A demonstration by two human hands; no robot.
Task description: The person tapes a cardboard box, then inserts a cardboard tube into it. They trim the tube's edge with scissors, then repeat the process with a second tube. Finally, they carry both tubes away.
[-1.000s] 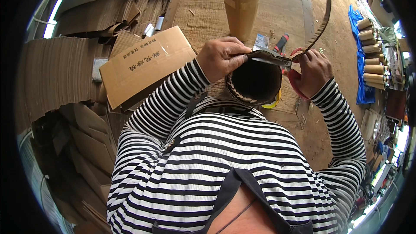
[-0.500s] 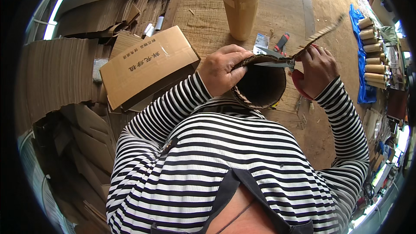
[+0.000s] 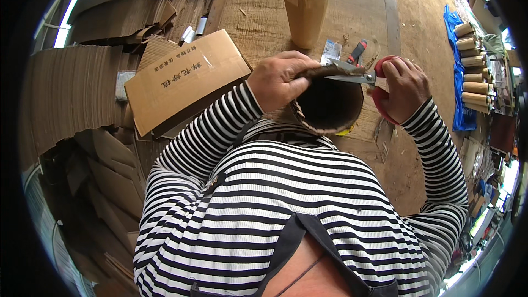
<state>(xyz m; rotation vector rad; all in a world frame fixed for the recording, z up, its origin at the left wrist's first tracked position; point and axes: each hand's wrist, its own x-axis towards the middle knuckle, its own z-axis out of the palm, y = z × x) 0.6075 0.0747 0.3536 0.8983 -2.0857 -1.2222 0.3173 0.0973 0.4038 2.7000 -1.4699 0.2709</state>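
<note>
Scissors [image 3: 352,78] point left, blades lying across the tube's [image 3: 330,104] rim.

Scissors [image 3: 352,78] at cardboard tube [image 3: 328,107] rim; both hands

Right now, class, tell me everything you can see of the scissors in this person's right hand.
The scissors have red handles and pale metal blades. The right hand grips the handles, so little of them shows. The blades lie nearly level, pointing toward the person's left, with their tips at the upper rim of the dark cardboard tube that the left hand steadies. The blades look almost closed on the rim's edge.
</note>
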